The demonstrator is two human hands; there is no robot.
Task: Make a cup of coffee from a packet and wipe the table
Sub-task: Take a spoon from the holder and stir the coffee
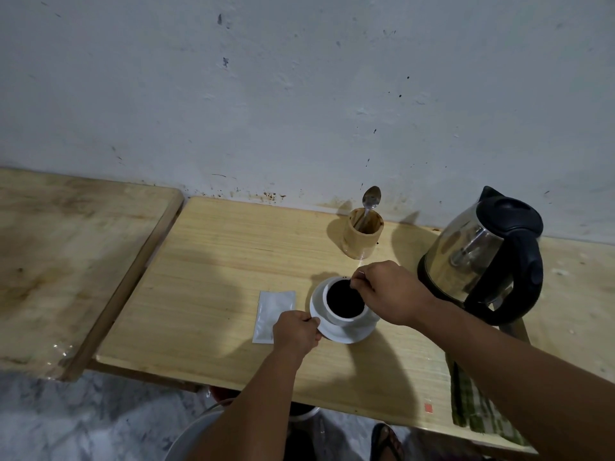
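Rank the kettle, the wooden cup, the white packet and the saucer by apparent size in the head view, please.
1. kettle, clearly largest.
2. saucer and white packet look alike; hands partly hide both, so no ranking.
3. wooden cup, smallest, though it stands farther away.

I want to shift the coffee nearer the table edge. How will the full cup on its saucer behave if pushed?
The cup looks filled nearly to the rim, so a quick push would probably slosh it. It merely sits on the saucer, so may slide. Both look ceramic, likely breakable.
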